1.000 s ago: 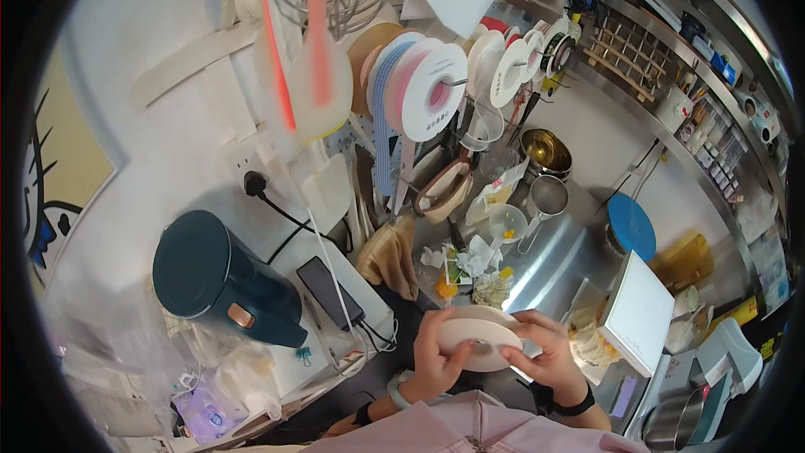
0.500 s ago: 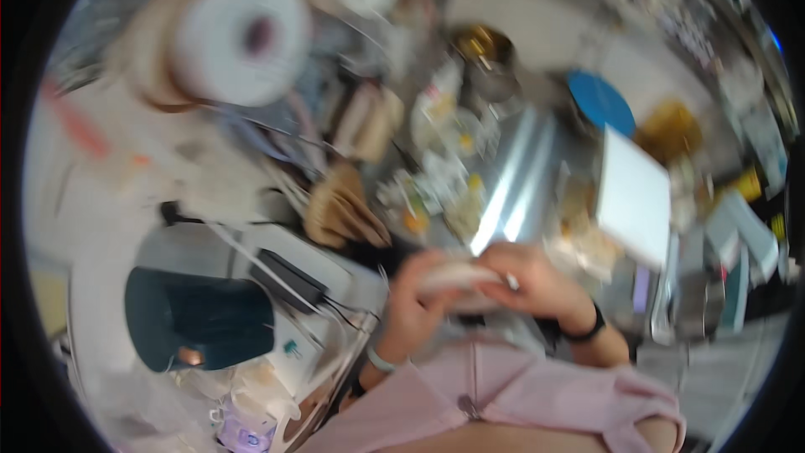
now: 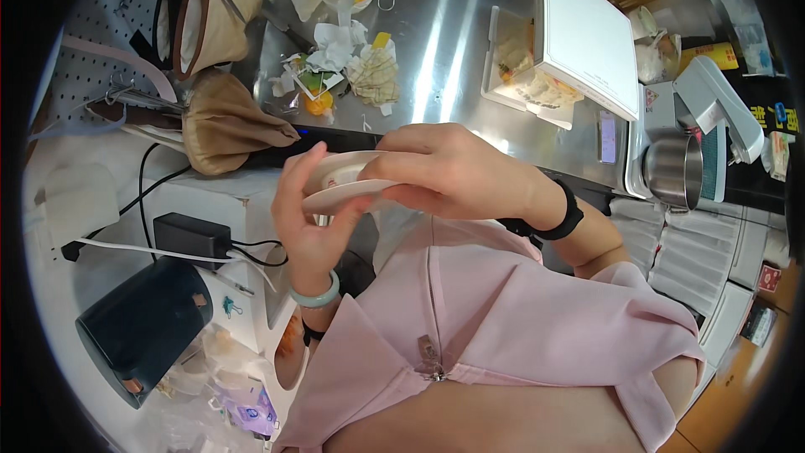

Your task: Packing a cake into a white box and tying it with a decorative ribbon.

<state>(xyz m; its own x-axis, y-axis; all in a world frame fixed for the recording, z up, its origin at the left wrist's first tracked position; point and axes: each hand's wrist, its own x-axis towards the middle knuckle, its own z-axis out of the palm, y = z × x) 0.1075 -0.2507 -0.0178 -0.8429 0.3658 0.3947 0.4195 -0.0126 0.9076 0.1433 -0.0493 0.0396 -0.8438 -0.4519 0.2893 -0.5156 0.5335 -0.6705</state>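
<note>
The pale spool (image 3: 345, 194) looks like smooth plastic. The tabletop (image 3: 412, 76) is glossy metal, with crumpled matt paper (image 3: 333, 49) toward its left edge and a smooth white box (image 3: 587, 42) toward its right; the brown bag (image 3: 225, 124) looks like wrinkled cloth.

**White spool (image 3: 352, 195), pink top (image 3: 360, 352)**

The spool is off-white, the top a plain pale pink. The bangle (image 3: 319, 292) is milky green, the wristband (image 3: 569, 210) black. The pitcher (image 3: 151, 323) is dark teal with a copper-toned patch (image 3: 132, 386), the pouch (image 3: 220, 122) tan-brown, the box (image 3: 591, 38) white, the countertop (image 3: 411, 59) silvery with bright streaks. Dark dots pattern the grey pegboard (image 3: 92, 42).
</note>
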